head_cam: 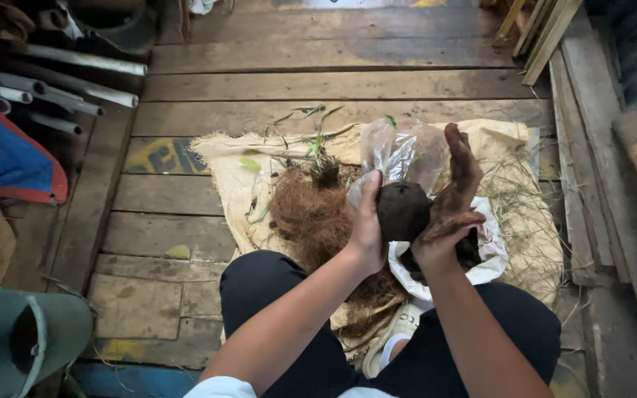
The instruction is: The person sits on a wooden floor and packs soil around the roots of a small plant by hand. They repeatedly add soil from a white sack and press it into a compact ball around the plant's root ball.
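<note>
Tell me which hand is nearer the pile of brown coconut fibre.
Left. The left hand holds the dark soil ball just beside the fibre pile; the right hand is on the ball's far side.

Grey pipes (75,81), perhaps plastic; green hat (16,339).
</note>
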